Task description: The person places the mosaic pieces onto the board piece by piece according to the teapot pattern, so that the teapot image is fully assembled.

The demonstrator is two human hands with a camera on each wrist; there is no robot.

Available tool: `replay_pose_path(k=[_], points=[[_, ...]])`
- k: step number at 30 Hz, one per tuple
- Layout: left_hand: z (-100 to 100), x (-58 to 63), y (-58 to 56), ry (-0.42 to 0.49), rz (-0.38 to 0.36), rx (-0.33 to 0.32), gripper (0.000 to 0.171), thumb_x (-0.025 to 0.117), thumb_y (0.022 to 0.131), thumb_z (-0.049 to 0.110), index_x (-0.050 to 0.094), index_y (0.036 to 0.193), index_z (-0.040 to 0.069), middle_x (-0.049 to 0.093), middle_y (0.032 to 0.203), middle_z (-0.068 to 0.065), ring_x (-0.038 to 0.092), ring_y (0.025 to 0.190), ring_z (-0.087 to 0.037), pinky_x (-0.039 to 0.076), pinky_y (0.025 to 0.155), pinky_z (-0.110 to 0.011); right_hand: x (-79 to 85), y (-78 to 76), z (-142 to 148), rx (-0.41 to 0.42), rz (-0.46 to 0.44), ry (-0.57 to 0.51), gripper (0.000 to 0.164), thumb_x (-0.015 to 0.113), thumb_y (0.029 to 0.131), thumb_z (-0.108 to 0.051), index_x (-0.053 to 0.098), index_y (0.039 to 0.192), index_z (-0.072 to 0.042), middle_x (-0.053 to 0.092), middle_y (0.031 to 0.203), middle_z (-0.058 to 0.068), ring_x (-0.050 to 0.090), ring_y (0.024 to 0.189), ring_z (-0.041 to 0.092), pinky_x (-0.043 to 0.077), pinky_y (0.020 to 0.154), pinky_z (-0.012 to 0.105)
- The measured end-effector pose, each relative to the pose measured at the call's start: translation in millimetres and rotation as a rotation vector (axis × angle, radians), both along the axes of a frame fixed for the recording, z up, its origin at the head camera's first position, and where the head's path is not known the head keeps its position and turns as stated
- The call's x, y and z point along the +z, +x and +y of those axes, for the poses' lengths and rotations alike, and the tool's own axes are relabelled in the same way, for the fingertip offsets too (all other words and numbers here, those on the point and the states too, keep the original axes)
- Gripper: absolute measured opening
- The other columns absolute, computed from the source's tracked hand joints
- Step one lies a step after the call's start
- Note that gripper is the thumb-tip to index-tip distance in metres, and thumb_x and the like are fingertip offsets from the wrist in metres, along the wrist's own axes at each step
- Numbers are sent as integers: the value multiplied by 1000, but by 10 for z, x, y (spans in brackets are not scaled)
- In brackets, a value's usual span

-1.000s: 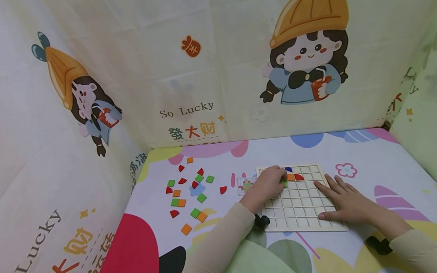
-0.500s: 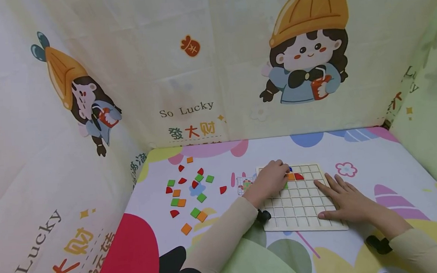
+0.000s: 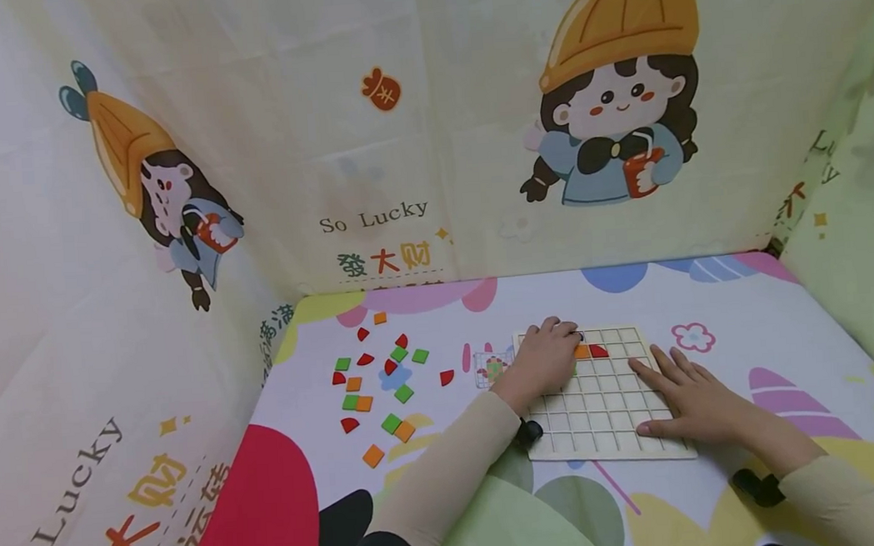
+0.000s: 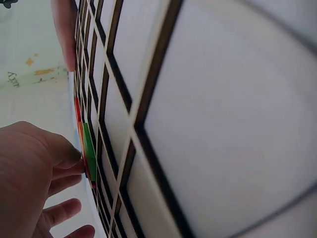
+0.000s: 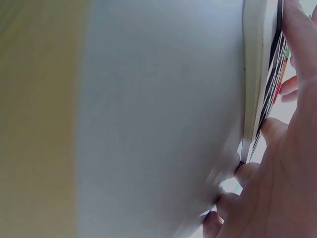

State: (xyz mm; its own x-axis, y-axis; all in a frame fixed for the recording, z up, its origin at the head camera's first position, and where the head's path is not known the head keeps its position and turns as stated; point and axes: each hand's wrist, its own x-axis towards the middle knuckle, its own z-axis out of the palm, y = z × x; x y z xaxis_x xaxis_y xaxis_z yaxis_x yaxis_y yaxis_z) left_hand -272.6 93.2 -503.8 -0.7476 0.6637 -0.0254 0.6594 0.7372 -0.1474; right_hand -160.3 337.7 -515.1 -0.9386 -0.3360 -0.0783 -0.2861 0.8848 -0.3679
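Observation:
A pale gridded board (image 3: 592, 420) lies on the table. My left hand (image 3: 543, 360) reaches over its upper left, thumb and fingertips at the blue piece (image 3: 580, 337), now mostly covered. The left wrist view shows the thumb (image 4: 67, 151) and a finger close together beside the tiles; whether they pinch the blue piece is hidden. An orange square (image 3: 581, 352) and a red quarter-round piece (image 3: 599, 352) sit in neighbouring cells, with a green square (image 4: 89, 152) below the orange one, partly hidden. My right hand (image 3: 696, 399) rests with spread fingers on the board's right edge.
Loose green squares (image 3: 403, 394), orange squares (image 3: 373, 456) and red quarter-rounds (image 3: 447, 378) are scattered left of the board. A small printed pattern (image 3: 491, 370) lies by the board's left edge. Patterned cloth walls (image 3: 476, 170) enclose the table's back and sides.
My left hand has shifted slightly up and right over the board, hiding the blue piece that showed more clearly before. The right hand stays in place, as do the loose pieces.

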Motion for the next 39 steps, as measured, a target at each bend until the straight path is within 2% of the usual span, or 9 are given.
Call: replay_pose_path(k=[6,10,13,16,19,23,25,33,39], points=[[55,52,41,-31,11,-7,41,35,112,32,57,146,29,55,147,13,46,132,-13,43,105,-32,8,-1,11,2,-2,1,106,71,83,-70,24,165,-23,15,167,32,7,152,59,13,115,76],[71,73,59,-48,25,-14,38,36,112,34,59,141,28,58,139,11,49,122,-13,43,100,-31,6,-4,10,6,3,11,106,70,83,-70,25,165,-23,16,167,32,8,152,60,13,115,76],[57,60,48,-56,46,-14,37,36,111,36,58,141,29,58,138,12,49,120,-12,43,98,-30,2,-16,2,8,7,13,106,70,83,-70,25,165,-22,16,167,32,8,152,60,13,115,76],[20,47,29,-22,33,-1,37,37,111,35,58,141,29,59,140,13,50,123,-11,44,101,-30,4,-26,-2,9,4,12,106,70,83,-70,25,165,-23,16,167,32,8,152,60,13,115,76],[-46,42,0,70,-19,23,37,41,110,33,57,143,28,56,145,10,48,130,-13,44,108,-32,9,-28,0,7,-2,10,106,71,83,-70,23,165,-23,15,167,32,8,152,60,13,115,76],[-180,66,-42,189,-67,64,36,47,108,31,59,142,26,54,147,5,48,136,-17,44,112,-34,9,-19,7,1,-14,8,108,71,82,-70,22,166,-23,13,168,31,6,153,59,12,115,77],[-265,69,-68,218,-73,90,34,49,108,30,60,140,27,54,147,4,48,136,-18,45,111,-34,4,-15,10,3,-17,6,108,71,82,-70,21,166,-23,13,168,31,5,153,59,12,115,77],[-658,67,-115,248,-81,155,31,52,106,27,65,135,24,59,140,3,52,130,-20,47,108,-36,-11,-16,24,-4,-24,2,109,71,81,-71,21,166,-23,12,167,33,3,152,60,10,115,77],[-1044,-5,-96,291,-84,178,30,54,105,23,67,132,21,62,136,0,56,125,-22,49,103,-39,-5,-21,9,4,-19,10,108,71,82,-70,21,166,-23,13,167,33,5,152,60,11,115,77]])
